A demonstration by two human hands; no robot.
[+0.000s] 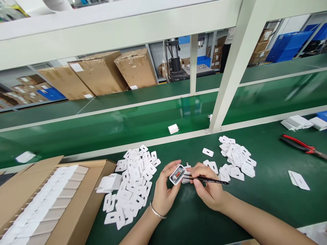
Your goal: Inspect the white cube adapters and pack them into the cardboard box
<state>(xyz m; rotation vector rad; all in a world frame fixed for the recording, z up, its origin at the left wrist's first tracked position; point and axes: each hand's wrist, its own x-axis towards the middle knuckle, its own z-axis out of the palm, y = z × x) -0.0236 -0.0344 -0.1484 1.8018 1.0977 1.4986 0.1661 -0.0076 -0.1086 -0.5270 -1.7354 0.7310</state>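
Observation:
My left hand (163,190) is closed around a white charger housing (174,181). The housing's open end faces up toward me, and an orange-red part shows among the grey parts inside. My right hand (209,192) pinches black tweezers (213,180), their tips at the housing's opening. Behind the hands lie some white pieces, partly hidden by the fingers. To the left spreads a heap of flat white slotted cover plates (135,190). A smaller heap of the same plates (237,158) lies to the right.
A cardboard box (89,194) with rows of white chargers stands at left, loose chargers (109,183) beside it. A green conveyor belt (127,122) carries a charger (173,129). Red-black pliers (301,144) lie at right. A pale frame post (230,68) rises behind the bench.

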